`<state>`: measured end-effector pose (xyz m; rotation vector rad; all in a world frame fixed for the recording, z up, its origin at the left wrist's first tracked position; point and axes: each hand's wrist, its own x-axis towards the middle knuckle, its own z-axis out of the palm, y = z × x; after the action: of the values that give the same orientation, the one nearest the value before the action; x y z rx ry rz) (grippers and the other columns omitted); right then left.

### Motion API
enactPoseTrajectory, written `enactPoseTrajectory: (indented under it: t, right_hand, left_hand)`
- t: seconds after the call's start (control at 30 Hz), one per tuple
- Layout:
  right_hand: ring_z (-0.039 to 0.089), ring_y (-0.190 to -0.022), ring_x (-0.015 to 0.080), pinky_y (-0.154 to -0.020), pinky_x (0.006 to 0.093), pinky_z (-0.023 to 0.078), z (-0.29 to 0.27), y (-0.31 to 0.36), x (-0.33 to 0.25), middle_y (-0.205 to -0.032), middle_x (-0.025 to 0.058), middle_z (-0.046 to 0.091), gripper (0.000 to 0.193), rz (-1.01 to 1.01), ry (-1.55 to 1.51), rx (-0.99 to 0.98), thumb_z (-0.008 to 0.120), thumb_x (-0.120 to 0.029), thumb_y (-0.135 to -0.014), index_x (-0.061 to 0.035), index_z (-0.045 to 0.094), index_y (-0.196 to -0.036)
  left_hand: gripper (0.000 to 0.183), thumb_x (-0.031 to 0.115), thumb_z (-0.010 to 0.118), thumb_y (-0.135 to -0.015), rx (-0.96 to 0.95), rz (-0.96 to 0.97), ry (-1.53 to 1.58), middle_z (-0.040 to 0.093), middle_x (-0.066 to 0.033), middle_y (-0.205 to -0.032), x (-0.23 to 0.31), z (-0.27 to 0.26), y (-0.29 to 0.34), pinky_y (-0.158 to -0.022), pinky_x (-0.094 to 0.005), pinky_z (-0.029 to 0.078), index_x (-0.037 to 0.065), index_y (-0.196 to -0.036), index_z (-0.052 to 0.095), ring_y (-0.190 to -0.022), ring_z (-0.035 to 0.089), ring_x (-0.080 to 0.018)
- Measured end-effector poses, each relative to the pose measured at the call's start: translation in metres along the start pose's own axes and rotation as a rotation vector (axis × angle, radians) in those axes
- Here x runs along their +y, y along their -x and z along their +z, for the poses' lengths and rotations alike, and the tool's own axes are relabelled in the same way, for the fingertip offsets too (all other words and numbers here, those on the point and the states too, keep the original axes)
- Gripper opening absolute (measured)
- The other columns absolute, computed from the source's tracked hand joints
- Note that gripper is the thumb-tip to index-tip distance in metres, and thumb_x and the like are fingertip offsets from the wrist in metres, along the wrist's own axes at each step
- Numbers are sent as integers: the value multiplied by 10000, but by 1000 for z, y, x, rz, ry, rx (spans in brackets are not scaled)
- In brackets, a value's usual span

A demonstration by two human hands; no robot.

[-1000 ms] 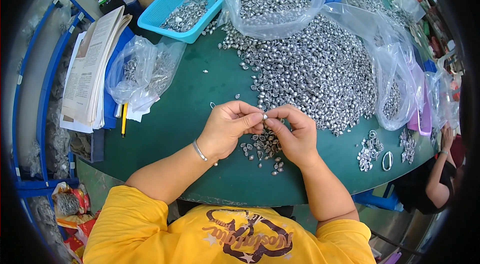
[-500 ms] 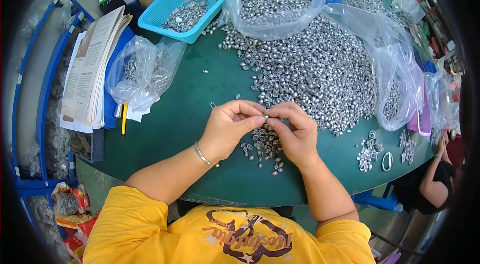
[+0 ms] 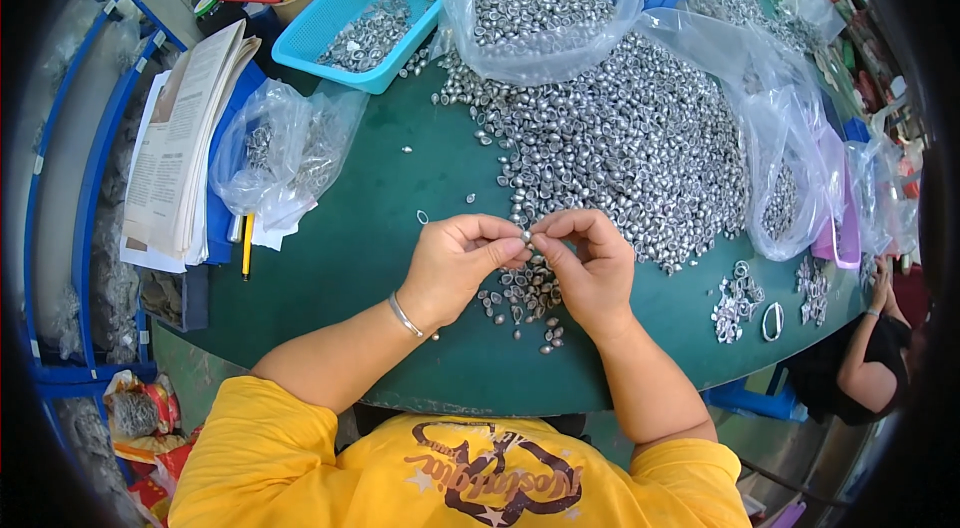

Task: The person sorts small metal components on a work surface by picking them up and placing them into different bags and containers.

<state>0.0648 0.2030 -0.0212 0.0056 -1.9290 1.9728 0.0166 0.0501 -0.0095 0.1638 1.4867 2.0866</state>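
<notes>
On the yellow shirt (image 3: pixel 340 473): big brown curly letters (image 3: pixel 541 484), with pale stars (image 3: pixel 420 479) nearby. On the top paper (image 3: pixel 178 168) at the left: rows of tiny print, too small to read. On the blue rack (image 3: pixel 95 371): little white tags (image 3: pixel 157 41), also too small.

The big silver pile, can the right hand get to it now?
Probably yes: the big silver pile lies just beyond the right hand, with nothing seen blocking the way, though that hand seems busy with a small silver piece.
</notes>
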Motion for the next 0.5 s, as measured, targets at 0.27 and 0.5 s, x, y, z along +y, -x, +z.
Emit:
enactPoseTrajectory:
  t: [0.27,0.5]
  right_hand:
    - [618,-773,124,-694,235,508,-1,0,-1,-853,80,641,123,53,-16,-1,644,62,-769,0,559,-834]
    - [625,-766,136,-688,244,507,-2,-1,-2,-838,87,646,111,21,32,-6,651,53,-764,0,568,-815]
  left_hand:
    - [82,-12,625,-814,4,46,-44,619,-93,-898,-1,0,0,-721,-254,520,-61,-879,631,-761,610,-147]
    - [95,7,622,-823,-13,16,-27,624,-93,-891,-1,0,-1,-752,-273,529,-54,-895,625,-792,621,-155]
